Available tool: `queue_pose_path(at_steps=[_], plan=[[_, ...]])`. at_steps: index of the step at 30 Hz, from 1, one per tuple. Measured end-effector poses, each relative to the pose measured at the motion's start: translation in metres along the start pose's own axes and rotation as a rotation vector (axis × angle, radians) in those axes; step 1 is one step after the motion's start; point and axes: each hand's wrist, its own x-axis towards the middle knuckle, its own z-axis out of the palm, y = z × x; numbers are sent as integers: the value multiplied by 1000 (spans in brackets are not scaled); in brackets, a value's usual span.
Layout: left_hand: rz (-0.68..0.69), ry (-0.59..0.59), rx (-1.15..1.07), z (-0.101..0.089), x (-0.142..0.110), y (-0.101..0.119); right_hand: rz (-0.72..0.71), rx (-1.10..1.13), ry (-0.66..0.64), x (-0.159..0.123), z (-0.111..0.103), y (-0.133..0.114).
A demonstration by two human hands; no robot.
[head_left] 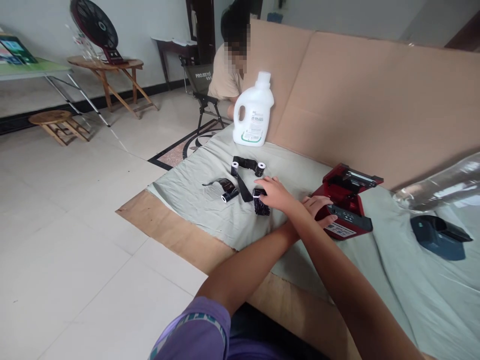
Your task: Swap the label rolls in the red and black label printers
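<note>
My arms cross over the cloth. My left hand (318,210) lies against the near-left side of a red label printer (348,222), its thumb and fingers spread over the edge. The printer's lid (350,177) is raised. Reaching further left, my right hand (277,193) has its fingers at a shiny black ribbon roll (261,202), which they partly hide. Loose black film (244,189) runs beside it. Two small rolls with white cores, one on the left (234,169) and one on the right (260,169), stand behind. Another ribbon roll (229,194) lies on its side.
A white jug (254,112) stands behind the rolls, before a tall cardboard panel (367,100). At the right are a dark blue plastic piece (437,237) and a clear plastic wrap (446,182). A person (227,82) sits beyond the panel. A grey-green cloth (210,220) covers the table.
</note>
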Motion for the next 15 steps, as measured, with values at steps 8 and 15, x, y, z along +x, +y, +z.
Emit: queue_pose_path(at_steps=[8, 15], plan=[[4, 38, -55, -12, -4, 11, -40, -44, 106, 6, 20, -73], [12, 45, -53, -7, -1, 7, 179, -27, 95, 0, 9, -43]])
